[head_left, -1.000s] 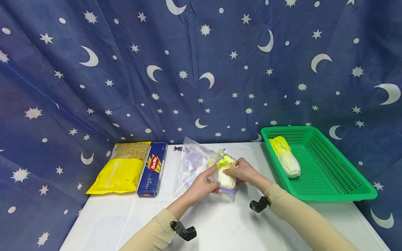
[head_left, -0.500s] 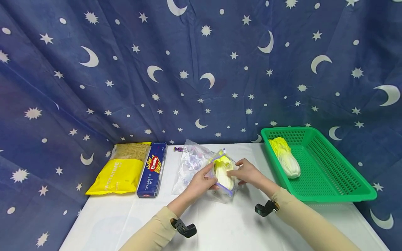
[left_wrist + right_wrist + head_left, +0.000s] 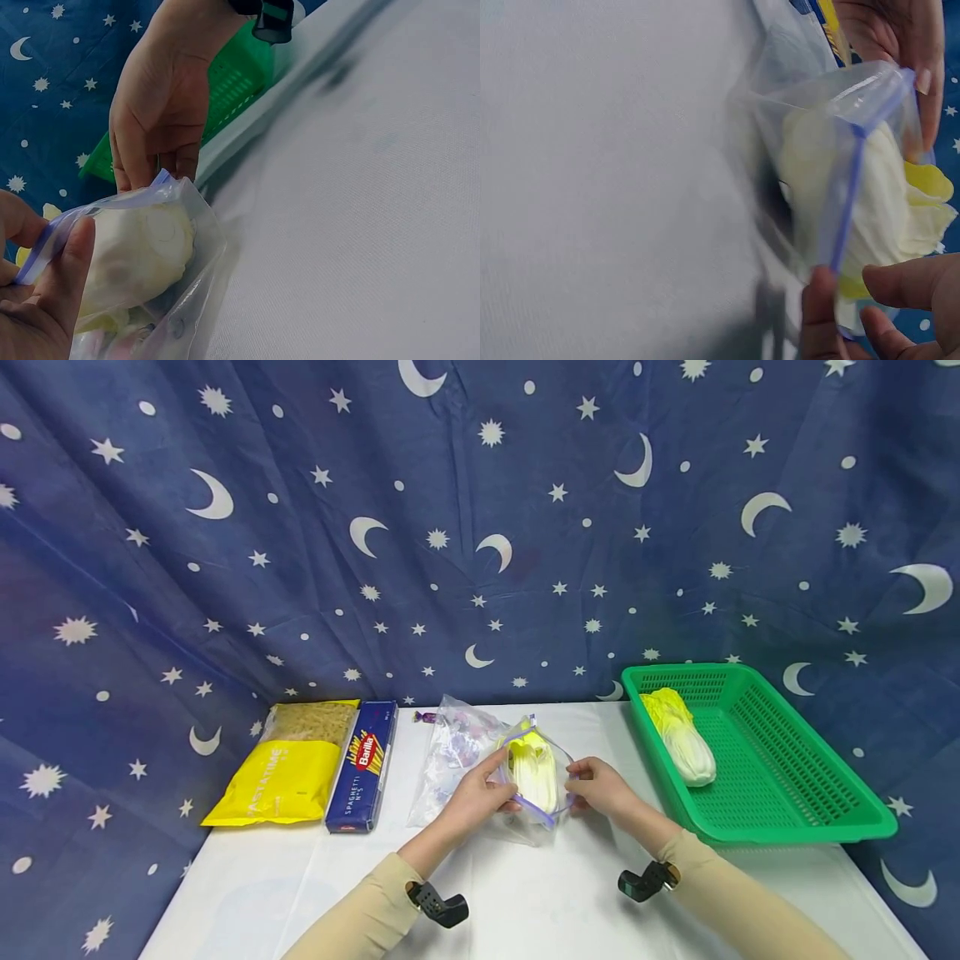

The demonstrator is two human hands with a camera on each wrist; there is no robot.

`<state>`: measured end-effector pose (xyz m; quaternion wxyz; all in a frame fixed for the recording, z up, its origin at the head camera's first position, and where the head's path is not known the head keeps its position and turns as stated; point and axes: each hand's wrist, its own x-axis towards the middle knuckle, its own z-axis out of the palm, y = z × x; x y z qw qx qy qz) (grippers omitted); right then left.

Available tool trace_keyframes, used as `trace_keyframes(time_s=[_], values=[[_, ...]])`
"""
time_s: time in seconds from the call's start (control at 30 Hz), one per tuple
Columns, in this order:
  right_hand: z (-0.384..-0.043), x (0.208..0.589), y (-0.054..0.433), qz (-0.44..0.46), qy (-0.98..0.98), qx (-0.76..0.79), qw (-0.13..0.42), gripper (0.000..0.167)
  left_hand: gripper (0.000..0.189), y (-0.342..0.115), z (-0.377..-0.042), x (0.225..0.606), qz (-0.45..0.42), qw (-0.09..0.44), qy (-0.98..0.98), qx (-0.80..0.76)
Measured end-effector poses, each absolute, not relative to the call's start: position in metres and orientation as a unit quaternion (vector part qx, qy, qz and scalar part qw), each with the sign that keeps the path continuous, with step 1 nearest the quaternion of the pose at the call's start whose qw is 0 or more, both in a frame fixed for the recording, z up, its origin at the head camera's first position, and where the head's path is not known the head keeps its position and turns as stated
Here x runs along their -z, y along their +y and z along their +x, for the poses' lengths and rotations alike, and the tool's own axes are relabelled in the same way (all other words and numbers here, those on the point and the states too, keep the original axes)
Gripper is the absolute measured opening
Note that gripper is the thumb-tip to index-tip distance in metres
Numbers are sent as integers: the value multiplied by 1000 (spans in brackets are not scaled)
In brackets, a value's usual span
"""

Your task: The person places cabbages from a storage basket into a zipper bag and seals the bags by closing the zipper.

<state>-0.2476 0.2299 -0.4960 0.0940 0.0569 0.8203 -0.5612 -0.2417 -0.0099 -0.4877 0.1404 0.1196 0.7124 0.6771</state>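
A clear zip bag [image 3: 519, 832] with a purple zip edge stands with its mouth spread. Within the mouth lies a pale, yellow-leaved napa cabbage [image 3: 534, 779], its leaf tips at the far side. My left hand [image 3: 474, 797] pinches the mouth's left edge, thumb and fingers on either side of the zip strip [image 3: 56, 236]. At the opposite edge, my right hand [image 3: 602, 788] holds the rim between thumb and fingers, with a finger [image 3: 821, 304] outside the film. Clear film with purple patches [image 3: 459, 752] stretches leftward behind my left hand.
A green basket [image 3: 795, 837] holding another napa cabbage [image 3: 686, 743] stands on the right. On the left lie a yellow pasta bag [image 3: 292, 781] and a blue spaghetti box [image 3: 360, 785]. A purple-wrapped candy [image 3: 424, 717] lies at the back, before the starry curtain [image 3: 420, 635].
My right hand has come off the cabbage and moved right to the bag's rim. The mouth is wider and the cabbage sits deeper. The left hand keeps its hold.
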Motion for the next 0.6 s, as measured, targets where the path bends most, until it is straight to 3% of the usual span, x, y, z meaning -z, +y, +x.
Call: trace_keyframes(time_s=[0.27,0.6], values=[[-247,502,224,23,853,519,54,61,73,-16,-242,484,122,130,724,-667],[-248,474,218,-54,876,479,11,66,73,-32,-245,464,130,106,740,-652]])
